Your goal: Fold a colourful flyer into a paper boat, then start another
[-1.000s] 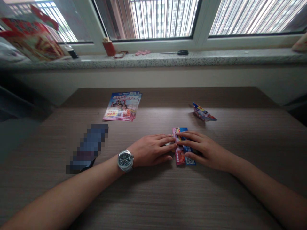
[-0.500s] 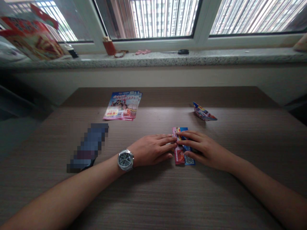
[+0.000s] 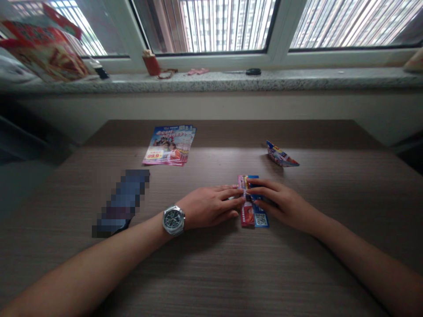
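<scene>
A folded leaflet (image 3: pixel 249 215), pink on its left part and blue with a QR code on its right, lies flat on the wooden table (image 3: pixel 211 273). From the left, my left hand (image 3: pixel 211 206) rests palm down, its outstretched fingertips on the leaflet's pink edge. A watch (image 3: pixel 173 219) is on that wrist. My right hand (image 3: pixel 280 202) comes from the other side with fingers spread, their tips on the middle of the leaflet. Neither hand grips anything. Fingers cover part of the print.
Behind my right hand stands a folded paper boat (image 3: pixel 280 155). Several printed leaflets (image 3: pixel 170 145) lie stacked at the back left. A phone (image 3: pixel 124 202), pixelated, lies beside my left forearm. On the stone windowsill (image 3: pixel 211 83) are a red snack bag (image 3: pixel 49 53) and a black-handled tool (image 3: pixel 253 71).
My right hand's fingers have shifted slightly on the leaflet and drawn up from its lower part, so the QR code shows fully. My left hand has stayed nearly still.
</scene>
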The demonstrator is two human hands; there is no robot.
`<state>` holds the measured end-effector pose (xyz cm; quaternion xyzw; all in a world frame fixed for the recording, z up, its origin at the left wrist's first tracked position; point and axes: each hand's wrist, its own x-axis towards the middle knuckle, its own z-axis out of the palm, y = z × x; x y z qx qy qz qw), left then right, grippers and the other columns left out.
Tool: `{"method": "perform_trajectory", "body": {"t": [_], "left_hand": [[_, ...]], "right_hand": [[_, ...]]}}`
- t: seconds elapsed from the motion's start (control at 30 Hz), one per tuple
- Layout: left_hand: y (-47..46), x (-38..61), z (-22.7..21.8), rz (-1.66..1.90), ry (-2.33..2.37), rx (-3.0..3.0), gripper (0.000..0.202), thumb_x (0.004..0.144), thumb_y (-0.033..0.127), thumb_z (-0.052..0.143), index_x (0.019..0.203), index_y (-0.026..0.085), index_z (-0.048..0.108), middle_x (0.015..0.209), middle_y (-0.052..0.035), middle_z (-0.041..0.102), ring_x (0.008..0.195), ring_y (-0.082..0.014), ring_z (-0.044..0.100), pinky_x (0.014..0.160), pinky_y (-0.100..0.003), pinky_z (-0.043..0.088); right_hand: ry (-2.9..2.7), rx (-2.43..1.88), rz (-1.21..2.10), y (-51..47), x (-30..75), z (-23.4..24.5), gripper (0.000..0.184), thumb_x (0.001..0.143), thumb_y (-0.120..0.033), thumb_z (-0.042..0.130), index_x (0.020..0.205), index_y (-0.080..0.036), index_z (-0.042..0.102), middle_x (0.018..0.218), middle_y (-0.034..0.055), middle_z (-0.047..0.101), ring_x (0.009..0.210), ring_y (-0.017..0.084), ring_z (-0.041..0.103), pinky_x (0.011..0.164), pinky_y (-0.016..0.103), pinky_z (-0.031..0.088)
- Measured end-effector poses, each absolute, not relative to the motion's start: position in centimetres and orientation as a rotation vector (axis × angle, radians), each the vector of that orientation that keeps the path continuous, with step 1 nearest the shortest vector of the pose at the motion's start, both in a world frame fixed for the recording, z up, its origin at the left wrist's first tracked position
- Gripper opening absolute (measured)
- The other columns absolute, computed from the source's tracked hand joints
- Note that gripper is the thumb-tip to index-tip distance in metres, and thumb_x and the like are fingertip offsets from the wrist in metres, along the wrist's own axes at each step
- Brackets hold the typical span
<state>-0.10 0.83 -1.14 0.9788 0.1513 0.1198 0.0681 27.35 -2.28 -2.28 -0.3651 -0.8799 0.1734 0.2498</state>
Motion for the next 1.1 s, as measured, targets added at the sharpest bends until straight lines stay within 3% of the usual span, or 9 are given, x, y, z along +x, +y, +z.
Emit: {"method": "perform_trajectory", "body": {"t": [0.37, 1.1], "left_hand": [[0.7, -0.2, -1.1, 0.308, 0.471, 2.956, 0.041, 0.105, 0.037, 0.044, 0.139, 0.016, 0.053, 0.147, -0.0143, 0.053, 0.134, -0.0260, 0.054, 0.114, -0.042, 0.045], [0.5, -0.4, -0.9, 0.295, 0.481, 2.939, 0.041, 0.105, 0.036, 0.044, 0.140, 0.016, 0.053, 0.147, -0.0142, 0.052, 0.134, -0.0264, 0.054, 0.113, -0.042, 0.046]], "right_hand": [[-2.198, -1.123, 0.453, -2.0, 26.0, -2.6, 0.007, 0.096, -0.023, 0.059, 0.095, -0.022, 0.066, 0.118, 0.0113, 0.065, 0.108, 0.025, 0.066, 0.089, 0.040, 0.057], [-2.185, -1.177, 0.389, -1.4, 25.2, -2.7, 0.005, 0.089, -0.016, 0.069, 0.088, -0.020, 0.066, 0.108, 0.0093, 0.064, 0.096, 0.022, 0.065, 0.082, 0.036, 0.055]]}}
